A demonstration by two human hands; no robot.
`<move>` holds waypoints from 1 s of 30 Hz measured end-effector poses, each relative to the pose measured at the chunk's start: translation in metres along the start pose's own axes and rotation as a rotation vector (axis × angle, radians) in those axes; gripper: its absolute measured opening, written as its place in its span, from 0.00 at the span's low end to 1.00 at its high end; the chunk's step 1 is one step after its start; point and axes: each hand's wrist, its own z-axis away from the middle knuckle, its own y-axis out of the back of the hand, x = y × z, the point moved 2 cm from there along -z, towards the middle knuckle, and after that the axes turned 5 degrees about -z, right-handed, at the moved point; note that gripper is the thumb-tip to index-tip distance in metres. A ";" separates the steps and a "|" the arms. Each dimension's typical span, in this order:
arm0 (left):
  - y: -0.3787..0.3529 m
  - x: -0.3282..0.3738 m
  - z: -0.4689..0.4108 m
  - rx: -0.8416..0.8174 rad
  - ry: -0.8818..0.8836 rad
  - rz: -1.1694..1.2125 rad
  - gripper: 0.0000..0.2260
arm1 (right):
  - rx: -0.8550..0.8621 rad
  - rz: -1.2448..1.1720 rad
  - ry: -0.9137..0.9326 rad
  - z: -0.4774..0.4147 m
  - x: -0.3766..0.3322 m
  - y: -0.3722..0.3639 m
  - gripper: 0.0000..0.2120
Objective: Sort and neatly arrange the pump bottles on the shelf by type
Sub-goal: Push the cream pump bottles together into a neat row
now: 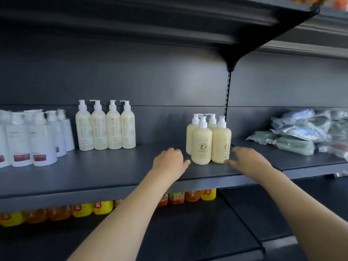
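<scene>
Both hands, left [170, 160] and right [246, 159], flank four cream-filled pump bottles [208, 140] (open, holding nothing).

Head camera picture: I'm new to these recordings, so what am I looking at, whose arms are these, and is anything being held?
There is no machine here. A person wears one wide-angle camera on the head, so you see their own bare arms reaching forward. The left hand and right hand are open and empty, one on each side of four squat yellow pump bottles clustered on a dark shelf. Further left stand four tall cream pump bottles in a row, then a group of white bottles. At the right lie plastic-wrapped packets. Orange and yellow bottles show on the shelf below.
</scene>
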 end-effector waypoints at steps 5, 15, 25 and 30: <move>-0.023 0.014 -0.046 0.013 0.021 0.126 0.25 | 0.084 -0.169 -0.077 -0.046 0.013 -0.016 0.28; -0.057 0.035 -0.093 -0.065 0.090 0.577 0.46 | 0.093 -0.650 -0.059 -0.109 0.035 -0.048 0.30; -0.075 0.034 -0.111 -0.035 0.112 0.744 0.35 | -0.039 -0.788 0.103 -0.146 0.043 -0.059 0.34; -0.081 0.031 -0.121 -0.024 0.153 0.820 0.37 | -0.133 -0.885 0.158 -0.160 0.043 -0.064 0.39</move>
